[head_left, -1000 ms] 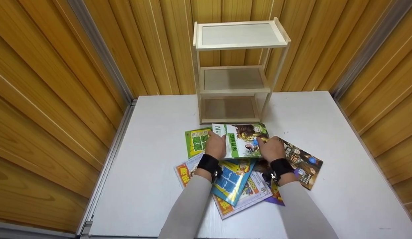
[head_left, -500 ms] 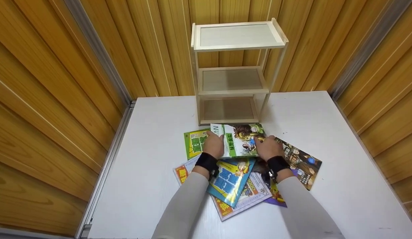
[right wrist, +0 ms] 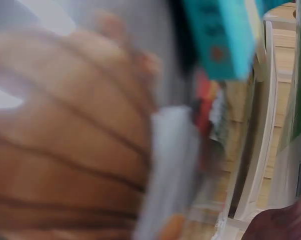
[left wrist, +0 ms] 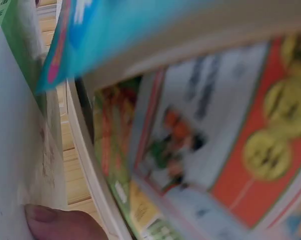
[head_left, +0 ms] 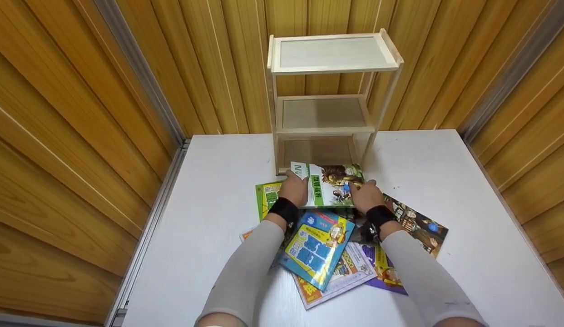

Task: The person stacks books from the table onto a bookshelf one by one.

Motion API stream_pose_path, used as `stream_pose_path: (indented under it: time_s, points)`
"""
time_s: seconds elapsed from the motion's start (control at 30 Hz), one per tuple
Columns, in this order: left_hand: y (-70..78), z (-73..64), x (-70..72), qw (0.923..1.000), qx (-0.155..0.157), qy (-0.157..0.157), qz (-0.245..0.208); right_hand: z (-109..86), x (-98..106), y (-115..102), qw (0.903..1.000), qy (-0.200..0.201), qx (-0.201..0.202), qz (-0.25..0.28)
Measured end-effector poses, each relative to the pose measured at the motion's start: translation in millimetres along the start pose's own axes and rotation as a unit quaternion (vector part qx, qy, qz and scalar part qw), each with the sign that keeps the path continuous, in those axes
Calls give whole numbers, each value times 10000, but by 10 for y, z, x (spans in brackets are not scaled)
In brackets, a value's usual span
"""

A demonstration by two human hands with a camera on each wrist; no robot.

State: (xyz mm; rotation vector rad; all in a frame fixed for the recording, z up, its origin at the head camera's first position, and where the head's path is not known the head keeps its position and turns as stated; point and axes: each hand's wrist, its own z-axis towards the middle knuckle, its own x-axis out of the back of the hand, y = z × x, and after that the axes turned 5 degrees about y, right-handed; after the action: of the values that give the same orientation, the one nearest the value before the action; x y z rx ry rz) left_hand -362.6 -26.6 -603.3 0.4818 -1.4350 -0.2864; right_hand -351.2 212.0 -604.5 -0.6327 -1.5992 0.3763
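A white and green book (head_left: 333, 185) with a lion on its cover is gripped at both sides, just in front of the rack. My left hand (head_left: 294, 189) holds its left edge, and my right hand (head_left: 367, 196) pinches its right edge, thumb on the cover. In the left wrist view the thumb (left wrist: 65, 224) lies against the book (left wrist: 13, 135). The right wrist view shows the other thumb (right wrist: 280, 224) at its lower right. Below the held book lie a blue book (head_left: 314, 250), a lilac-bordered book (head_left: 354, 268) and a purple-edged book (head_left: 385, 269), overlapping.
A pale wooden three-tier rack (head_left: 335, 69) stands at the back of the white table (head_left: 209, 218). A green and yellow book (head_left: 269, 196) peeks out left of the hands; a dark-covered book (head_left: 420, 223) lies to the right. Wood-panelled walls (head_left: 73, 150) enclose the table.
Both hands have moved the lion book forward toward the rack; its far edge now overlaps the lowest shelf's front in view. More of the blue book is uncovered. The view has shifted slightly.
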Motion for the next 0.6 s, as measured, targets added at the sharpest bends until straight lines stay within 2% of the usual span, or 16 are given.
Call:
stream_pose_path:
  time_s: [0.1,0.2,0.3,0.4,0.6]
  points:
    - [18,119,34,9993,-278,-13,237,98,27,-38,9999,10,64,96]
    - [8,229,12,9982,-432,-240,330,218,13,-49,9999,-81,22,86]
    - [-39,312,-56,9983,-322,-404,263,324,-45,-40,9993,-340,-145,110]
    - [-101,401,-134,9975,-253,-493,432,403,-110,-44,9978,-553,-305,188]
    - [-154,560,-226,9949,-405,-550,740,525,-166,-88,9978,-408,-424,320]
